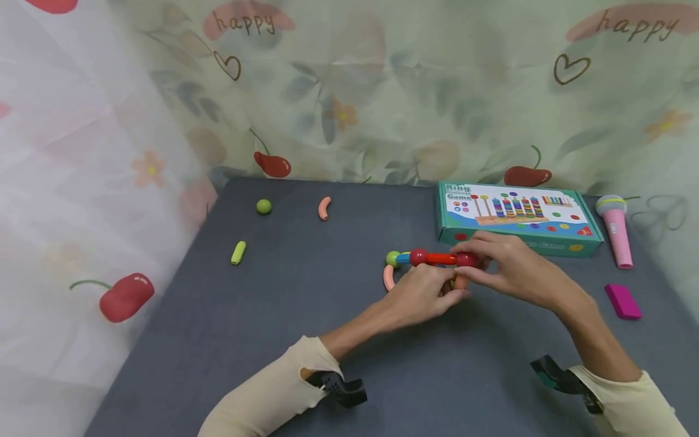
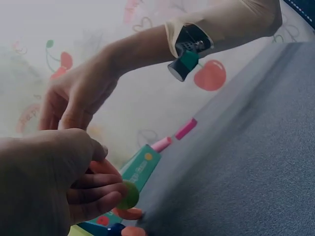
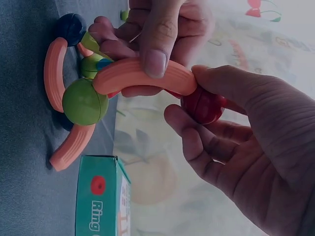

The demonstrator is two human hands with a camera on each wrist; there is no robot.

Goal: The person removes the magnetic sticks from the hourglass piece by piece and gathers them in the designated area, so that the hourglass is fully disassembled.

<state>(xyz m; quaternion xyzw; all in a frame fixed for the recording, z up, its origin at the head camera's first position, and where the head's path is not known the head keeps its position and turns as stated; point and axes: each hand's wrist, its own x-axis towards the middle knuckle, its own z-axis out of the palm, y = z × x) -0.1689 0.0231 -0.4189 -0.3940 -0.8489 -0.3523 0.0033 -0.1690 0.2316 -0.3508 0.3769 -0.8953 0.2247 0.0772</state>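
Observation:
A structure of coloured balls and rods is between the two hands. My left hand (image 1: 420,296) pinches a curved orange rod (image 3: 128,74), the thumb lying across it. At that rod's end, my right hand (image 1: 510,267) grips a red ball (image 3: 203,105) between thumb and fingers. A green ball (image 3: 85,102) joins the rod's other end. Further curved orange rods and a dark blue ball (image 3: 70,29) sit below the hands. In the head view, a red rod (image 1: 440,259) runs between two red balls, and a blue rod (image 1: 403,258) leads left. The left hand hides part of the structure.
A teal game box (image 1: 519,218) lies behind the hands. Right of it are a pink toy microphone (image 1: 617,230) and a magenta block (image 1: 623,301). Loose on the left are a green ball (image 1: 264,206), a curved orange rod (image 1: 324,208) and a yellow-green rod (image 1: 238,252).

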